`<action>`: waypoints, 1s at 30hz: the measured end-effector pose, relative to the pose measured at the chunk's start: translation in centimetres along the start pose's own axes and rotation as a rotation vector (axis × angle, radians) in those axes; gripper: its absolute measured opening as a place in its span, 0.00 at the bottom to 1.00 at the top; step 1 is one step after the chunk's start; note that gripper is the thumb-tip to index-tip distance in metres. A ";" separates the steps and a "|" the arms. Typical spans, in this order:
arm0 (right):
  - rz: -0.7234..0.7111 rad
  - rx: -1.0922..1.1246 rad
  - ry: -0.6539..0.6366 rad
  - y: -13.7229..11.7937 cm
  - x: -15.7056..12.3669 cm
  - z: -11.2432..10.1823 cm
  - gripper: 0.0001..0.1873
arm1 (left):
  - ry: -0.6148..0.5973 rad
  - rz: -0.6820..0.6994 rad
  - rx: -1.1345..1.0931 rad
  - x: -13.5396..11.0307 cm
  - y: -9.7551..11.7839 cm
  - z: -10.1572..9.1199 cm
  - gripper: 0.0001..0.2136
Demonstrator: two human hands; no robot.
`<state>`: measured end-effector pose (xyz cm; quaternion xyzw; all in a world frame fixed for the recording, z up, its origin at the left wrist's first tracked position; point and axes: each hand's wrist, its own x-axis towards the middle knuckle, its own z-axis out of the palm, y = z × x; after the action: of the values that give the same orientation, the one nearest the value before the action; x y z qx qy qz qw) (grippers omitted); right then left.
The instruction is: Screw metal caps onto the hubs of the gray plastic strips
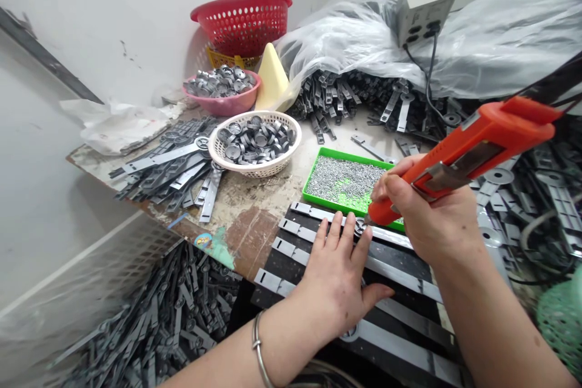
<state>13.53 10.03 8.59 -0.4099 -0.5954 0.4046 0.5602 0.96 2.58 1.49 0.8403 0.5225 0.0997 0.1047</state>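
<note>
Fingers point(335, 230) of my left hand point(339, 282) lie stretched out and flat, not closed on anything. They press down on a grey metal strip point(313, 213), and the fingertips come close to a small round cap point(360, 227) that sits on this strip. My right hand point(431, 218) is closed firmly around an orange electric screwdriver point(477, 145). I hold it low on the body, and its tip touches the round cap or is just above it; I cannot tell which.

The strip lies across a black board point(291, 260) at the near edge of the worktable point(245, 206), in a row with several other strips of the same kind. Just behind it stands a green tray point(313, 179) full of tiny screws point(345, 182).

I judge the strip to be thin, stiff and light. It can slide easily on the smooth board, so a flat palm with spread fingers beside the cap looks a better hold than a pinch. The edges may be sharp. The screwdriver seems heavier at its top, so the low grip near the tip gives more control.

Farther on the table stands a white basket point(295, 133) with round metal parts, then a pink bowl point(227, 106) with more of them, and a red basket point(240, 21) behind it. To the left lies a pile of strips point(173, 163). On my left wrist is a thin bracelet point(259, 345).
</note>
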 end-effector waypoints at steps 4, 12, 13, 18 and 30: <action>-0.022 0.020 0.009 0.0 0.0 0.1 0.12 | -0.002 -0.001 -0.008 0.0 0.0 0.0 0.39; -0.011 0.008 0.003 0.2 -0.1 0.1 0.13 | -0.005 0.003 0.004 -0.1 0.0 0.2 0.40; -0.014 0.013 0.004 0.2 -0.1 0.1 0.13 | -0.006 0.002 0.005 -0.1 0.0 0.2 0.40; -0.019 0.036 -0.007 0.1 -0.1 0.1 0.12 | -0.008 -0.003 -0.007 0.0 0.1 0.1 0.39; -0.022 0.050 -0.011 0.5 0.2 0.0 0.12 | 0.001 0.000 -0.014 -0.1 -0.1 0.4 0.39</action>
<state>13.58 10.41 8.15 -0.3871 -0.5927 0.4152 0.5714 0.98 2.52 1.09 0.8396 0.5217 0.1036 0.1102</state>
